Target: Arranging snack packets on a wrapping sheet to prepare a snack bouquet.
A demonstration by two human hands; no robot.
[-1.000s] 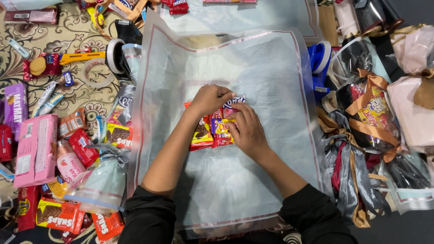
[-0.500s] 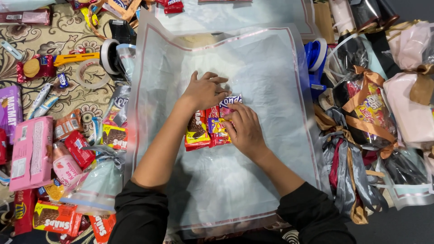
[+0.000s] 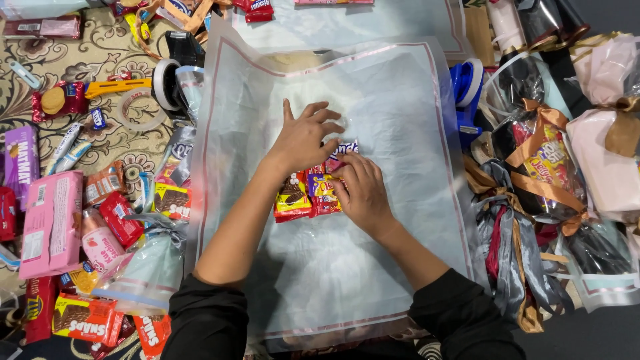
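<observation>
A large translucent white wrapping sheet with a thin red border lies spread in front of me. At its middle sits a small pile of snack packets, yellow, red and purple. My left hand lies flat with fingers spread on the sheet just above the pile. My right hand presses on the right side of the packets, fingertips on a purple and white packet.
Many snack packs and a pink box lie on the patterned carpet at left. Tape rolls and a dispenser sit at upper left. Wrapped gift bundles with ribbons crowd the right side. A blue tape dispenser rests by the sheet's right edge.
My left hand has slid up off the packets and opened flat on the sheet. My right hand stays on the pile.
</observation>
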